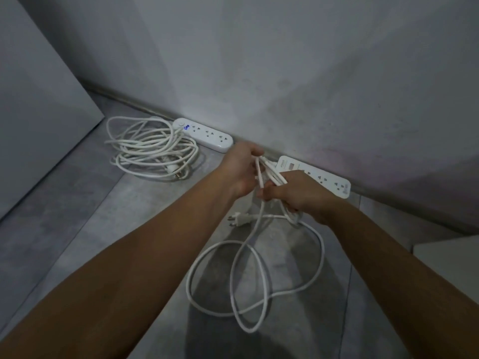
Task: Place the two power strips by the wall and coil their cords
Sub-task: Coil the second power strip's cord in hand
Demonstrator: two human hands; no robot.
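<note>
Both hands work the second cord (pixel 272 174) of the job, close to the foot of a grey wall (pixel 285 73). The left hand (pixel 241 169) has its fingers curled round the top of a gathered bundle of white loops. The right hand (pixel 293 193), just beside it at 4 o'clock, grips the lower end of the same bundle, with more cable passing through its fist.

The rest of this cord hangs from the right hand and spreads in slack, crossing loops on the floor (pixel 129 216) toward 6 o'clock. Its plug (pixel 237 219) lies free at 7 o'clock from the right hand, prongs pointing to 9 o'clock. The slack still to be gathered lies below the hands, on the person's side, and the right hand is the nearer one to draw it up.

The right power strip (pixel 321 178) sits against the wall just beyond the hands, its long axis running 10 to 4 o'clock along the skirting. The left power strip (pixel 202 135) lies on the same line, farther to 10 o'clock. The first cord (pixel 153 149) is already a loose coil on the floor at that strip's 8 o'clock side.

By this view the strips are placed and one cord is coiled. The second looks roughly half wound.
</note>
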